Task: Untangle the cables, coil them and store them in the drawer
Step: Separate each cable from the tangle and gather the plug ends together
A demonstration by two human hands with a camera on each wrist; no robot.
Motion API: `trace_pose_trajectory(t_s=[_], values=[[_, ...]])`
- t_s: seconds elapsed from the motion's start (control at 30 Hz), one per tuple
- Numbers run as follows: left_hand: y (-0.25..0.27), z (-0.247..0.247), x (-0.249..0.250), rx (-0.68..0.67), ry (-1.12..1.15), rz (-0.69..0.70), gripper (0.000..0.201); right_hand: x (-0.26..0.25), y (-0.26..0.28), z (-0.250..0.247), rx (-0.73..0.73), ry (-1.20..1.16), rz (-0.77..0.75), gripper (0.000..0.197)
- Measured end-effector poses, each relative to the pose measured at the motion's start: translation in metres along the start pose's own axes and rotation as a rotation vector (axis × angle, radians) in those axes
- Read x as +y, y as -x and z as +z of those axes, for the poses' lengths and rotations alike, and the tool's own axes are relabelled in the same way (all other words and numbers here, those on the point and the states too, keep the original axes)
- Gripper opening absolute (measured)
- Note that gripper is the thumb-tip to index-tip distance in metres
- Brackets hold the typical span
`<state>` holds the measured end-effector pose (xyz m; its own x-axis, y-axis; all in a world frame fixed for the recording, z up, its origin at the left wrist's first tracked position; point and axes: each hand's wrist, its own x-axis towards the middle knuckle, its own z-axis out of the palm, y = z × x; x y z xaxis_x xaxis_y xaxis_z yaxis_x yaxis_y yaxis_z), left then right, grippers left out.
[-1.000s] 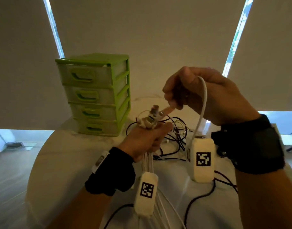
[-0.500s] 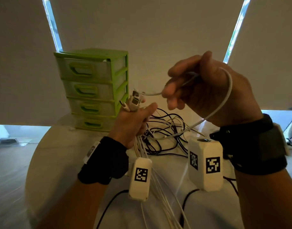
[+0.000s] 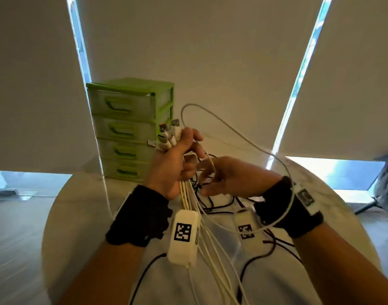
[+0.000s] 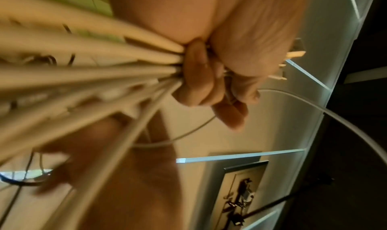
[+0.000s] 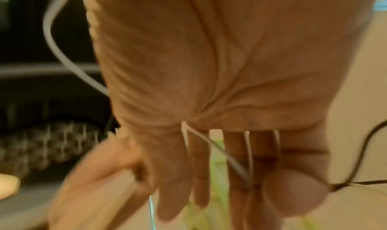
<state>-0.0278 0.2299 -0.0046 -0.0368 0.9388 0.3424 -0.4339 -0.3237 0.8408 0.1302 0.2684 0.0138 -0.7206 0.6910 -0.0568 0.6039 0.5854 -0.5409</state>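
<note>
Two hands (image 3: 173,164) (image 3: 234,181), one green chest (image 3: 131,128) of four drawers, two tagged white blocks (image 3: 183,236) (image 3: 248,231); cables (image 3: 199,238) too tangled to count.

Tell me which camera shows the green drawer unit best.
The head view: the whole green drawer unit stands on the table behind the left hand, all drawers shut. Both wrist views catch only blurred green patches past the fingers.
</note>
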Motion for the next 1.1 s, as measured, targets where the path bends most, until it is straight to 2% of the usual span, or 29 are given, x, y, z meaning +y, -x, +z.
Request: trace_pose_trajectory(t_s=[0.03, 0.07, 0.1, 0.2, 0.33, 0.47, 0.53, 0.6, 0.67, 0.7, 0.8, 0.83, 0.87, 0.9, 0.97, 1.0, 1.03, 1.1], values=[[0.002, 0.001, 0.002, -0.047, 0.023, 0.004, 0.026, 0.006, -0.007, 0.005, 0.007, 0.123, 0.000, 0.025], [0.004, 0.001, 0.003, -0.094, 0.038, 0.002, 0.026, 0.010, -0.011, 0.005, 0.078, 0.184, -0.006, 0.017], [0.006, 0.001, 0.005, -0.138, 0.040, -0.002, 0.027, 0.015, -0.012, -0.002, 0.182, 0.166, -0.011, 0.016], [0.009, 0.000, 0.004, -0.226, -0.028, -0.034, 0.026, 0.019, 0.002, -0.040, 0.497, -0.108, -0.097, 0.015], [0.003, 0.001, -0.009, -0.127, -0.125, -0.140, 0.033, 0.001, 0.049, -0.078, 0.707, -0.219, -0.237, 0.021], [0.000, 0.011, -0.023, -0.077, -0.148, -0.229, 0.027, -0.008, 0.101, -0.098, 0.764, -0.288, -0.305, 0.026], [-0.001, 0.020, -0.026, -0.087, -0.165, -0.209, 0.027, -0.007, 0.128, -0.105, 0.809, -0.137, -0.257, 0.025], [-0.002, 0.031, -0.024, -0.077, -0.175, -0.190, 0.029, -0.004, 0.159, -0.108, 0.873, 0.191, -0.148, 0.031], [-0.004, 0.042, -0.019, -0.090, -0.142, -0.207, 0.037, -0.004, 0.189, -0.106, 0.834, 0.465, -0.032, 0.044], [-0.003, 0.050, -0.016, -0.125, -0.127, -0.232, 0.042, -0.003, 0.203, -0.103, 0.748, 0.511, 0.077, 0.049], [0.007, 0.079, -0.005, -0.300, -0.166, -0.298, 0.054, 0.009, 0.230, -0.089, 0.355, 0.599, 0.519, 0.053], [0.012, 0.091, -0.003, -0.354, -0.189, -0.295, 0.057, 0.012, 0.234, -0.083, 0.283, 0.672, 0.611, 0.053], [0.018, 0.103, -0.001, -0.395, -0.209, -0.277, 0.059, 0.014, 0.237, -0.078, 0.307, 0.684, 0.636, 0.053], [0.022, 0.115, -0.001, -0.426, -0.234, -0.242, 0.060, 0.014, 0.239, -0.074, 0.381, 0.651, 0.598, 0.051], [0.031, 0.138, 0.000, -0.475, -0.356, -0.116, 0.059, 0.011, 0.237, -0.067, 0.500, 0.446, 0.420, 0.035], [0.036, 0.149, 0.000, -0.494, -0.452, -0.045, 0.057, 0.008, 0.234, -0.061, 0.478, 0.296, 0.351, 0.021], [0.040, 0.159, 0.001, -0.511, -0.543, 0.016, 0.054, 0.003, 0.229, -0.053, 0.404, 0.124, 0.319, 0.026], [0.048, 0.180, 0.000, -0.542, -0.640, 0.104, 0.049, -0.001, 0.221, -0.036, 0.226, -0.181, 0.305, 0.062]])
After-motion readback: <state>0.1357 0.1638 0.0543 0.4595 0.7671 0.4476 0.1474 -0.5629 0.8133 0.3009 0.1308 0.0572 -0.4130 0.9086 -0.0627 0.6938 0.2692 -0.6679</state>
